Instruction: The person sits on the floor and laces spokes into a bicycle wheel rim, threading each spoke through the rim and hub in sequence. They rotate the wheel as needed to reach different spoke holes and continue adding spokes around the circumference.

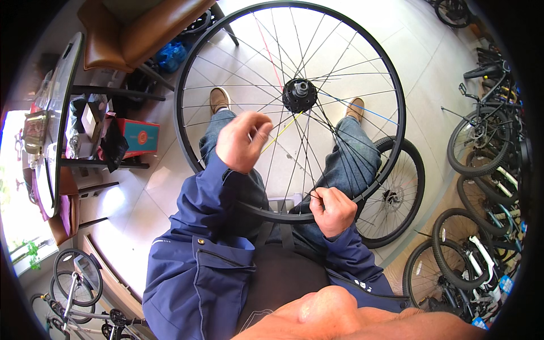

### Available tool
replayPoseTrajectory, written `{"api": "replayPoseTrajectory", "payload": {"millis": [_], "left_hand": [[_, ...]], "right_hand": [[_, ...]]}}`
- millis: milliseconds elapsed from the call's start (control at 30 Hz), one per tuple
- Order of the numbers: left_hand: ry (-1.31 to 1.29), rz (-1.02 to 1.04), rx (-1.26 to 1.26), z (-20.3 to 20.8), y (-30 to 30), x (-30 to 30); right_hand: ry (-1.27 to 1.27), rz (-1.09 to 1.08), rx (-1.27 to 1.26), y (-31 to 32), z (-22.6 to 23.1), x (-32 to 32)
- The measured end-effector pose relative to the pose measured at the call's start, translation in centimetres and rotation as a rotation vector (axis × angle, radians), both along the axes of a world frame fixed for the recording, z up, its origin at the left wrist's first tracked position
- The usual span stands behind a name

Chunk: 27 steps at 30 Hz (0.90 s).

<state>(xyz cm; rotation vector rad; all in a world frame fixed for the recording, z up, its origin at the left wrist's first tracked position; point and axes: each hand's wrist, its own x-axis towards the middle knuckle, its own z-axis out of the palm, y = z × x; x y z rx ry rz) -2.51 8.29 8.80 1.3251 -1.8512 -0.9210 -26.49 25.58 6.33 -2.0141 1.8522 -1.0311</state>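
Over a pale tiled floor [428, 79], the right hand [333, 211] pinches a spoked bicycle wheel [299, 96], fingers together; the left hand [243, 141] curls, whether its fingers meet I cannot tell

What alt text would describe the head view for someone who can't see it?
A black bicycle wheel without a tyre spans above a person's legs; the right hand is pinched closed at the near rim, the left hand loosely curled beside a yellow spoke. Bicycles crowd the right side.

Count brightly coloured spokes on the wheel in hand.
3, around the hub: red spoke upper left, blue spoke right, yellow spoke lower left, toward the left hand. More may be hidden.
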Motion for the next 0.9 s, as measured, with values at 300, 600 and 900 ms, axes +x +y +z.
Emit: {"api": "replayPoseTrajectory", "payload": {"millis": [300, 600, 900], "left_hand": [[-0.389, -0.197, -0.322, 0.7, -7.1, 4.0], [-0.324, -0.143, -0.385, 0.2, -6.6, 3.1], [-0.313, -0.059, -0.338, 3.9, -4.0, 2.9]], "right_hand": [[-0.02, 0.005, -0.036, 0.2, -0.5, -0.1], [-0.024, 0.001, -0.016, 0.2, -0.4, -0.1], [0.053, -0.019, -0.066, 0.4, 1.1, -1.2]]}}
